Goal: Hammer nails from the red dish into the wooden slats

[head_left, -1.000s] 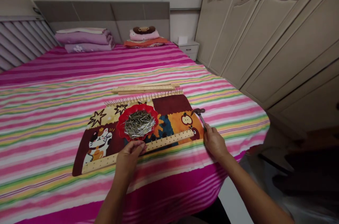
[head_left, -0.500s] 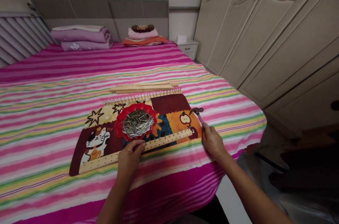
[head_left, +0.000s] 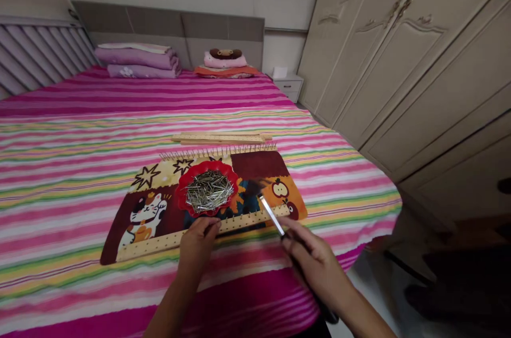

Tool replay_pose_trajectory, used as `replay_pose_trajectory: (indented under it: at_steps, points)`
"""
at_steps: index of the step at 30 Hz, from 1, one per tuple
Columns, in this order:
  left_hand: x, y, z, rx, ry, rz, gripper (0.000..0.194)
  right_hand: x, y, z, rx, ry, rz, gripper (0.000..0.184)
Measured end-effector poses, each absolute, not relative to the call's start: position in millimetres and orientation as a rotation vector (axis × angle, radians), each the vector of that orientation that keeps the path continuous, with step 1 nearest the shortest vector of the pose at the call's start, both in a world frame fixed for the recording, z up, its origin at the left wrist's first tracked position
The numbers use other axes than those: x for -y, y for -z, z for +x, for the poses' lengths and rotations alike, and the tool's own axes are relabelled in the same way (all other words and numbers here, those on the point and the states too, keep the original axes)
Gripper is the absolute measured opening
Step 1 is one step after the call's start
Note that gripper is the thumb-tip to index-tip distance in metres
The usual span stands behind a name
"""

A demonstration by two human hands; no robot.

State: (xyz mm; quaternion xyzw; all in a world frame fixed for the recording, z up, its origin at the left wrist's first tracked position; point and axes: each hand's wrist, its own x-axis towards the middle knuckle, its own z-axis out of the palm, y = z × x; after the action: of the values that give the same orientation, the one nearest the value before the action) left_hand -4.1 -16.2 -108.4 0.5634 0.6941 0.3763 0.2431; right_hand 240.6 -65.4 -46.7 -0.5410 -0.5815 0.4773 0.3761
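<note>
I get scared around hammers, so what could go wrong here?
The hammer in the right hand might hit the left hand, which is at the near strip. A bump could tip the bowl beside it and spill the nails. The row of nails sticking up behind the bowl might scratch an arm.

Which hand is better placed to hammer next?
Probably the right hand: it grips the hammer, held near the wooden strip, while the left hand has its fingertips at that strip.
</note>
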Motion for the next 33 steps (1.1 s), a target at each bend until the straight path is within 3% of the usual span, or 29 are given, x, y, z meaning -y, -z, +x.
replay_pose_trajectory:
  at_steps: [3, 16, 19, 25, 33]
  points:
    - [16, 109, -4, -1.895, -1.04, 1.554, 0.018, 73, 34, 214, 1.485, -1.513, -1.247, 0.036]
    - [17, 108, 0, -1.92, -1.018, 1.525, 0.016, 71, 35, 197, 1.727, -1.37, -1.256, 0.037]
    - [17, 107, 0, -1.891, -1.013, 1.498, 0.019, 68, 36, 204, 1.736, -1.148, -1.246, 0.037]
    - [15, 108, -2, -1.885, -1.004, 1.518, 0.02, 14, 76, 261, 1.819, -0.257, -1.573, 0.039]
    - [11, 95, -39, -2.031, -1.063, 1.654, 0.025, -31, 142, 319, 1.789, -0.069, -1.885, 0.038]
